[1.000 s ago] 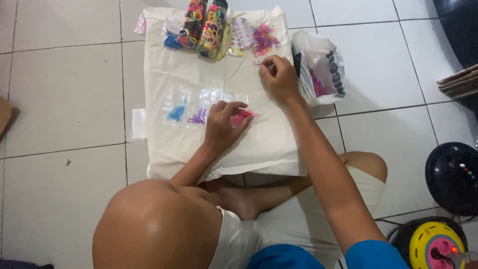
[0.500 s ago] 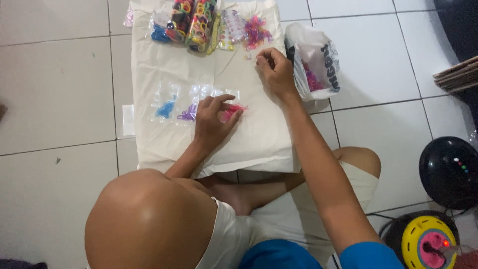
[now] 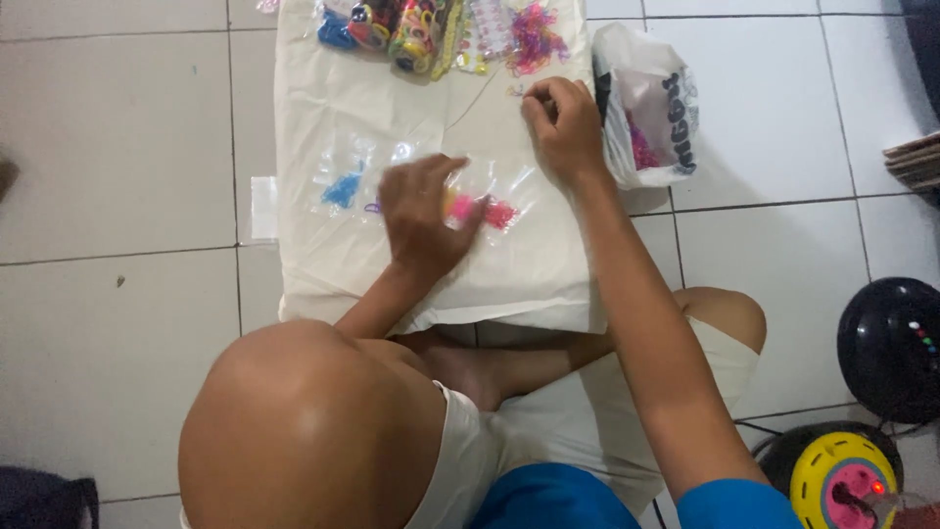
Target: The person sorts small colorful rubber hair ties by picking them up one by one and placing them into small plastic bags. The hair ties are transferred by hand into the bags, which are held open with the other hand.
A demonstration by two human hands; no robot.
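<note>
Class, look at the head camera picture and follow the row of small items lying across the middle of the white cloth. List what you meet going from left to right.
Blue beads in a clear bag → left hand → pink beads → right hand → white plastic bag on the floor tiles beside the white cloth.

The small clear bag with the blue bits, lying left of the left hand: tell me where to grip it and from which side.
Pinch the small clear bag by its empty upper edge, coming from above on its left. It lies flat on the cream cloth, so only a thin edge can be lifted. The left hand crowds its right side; the blue bits bunch in the middle.
</note>
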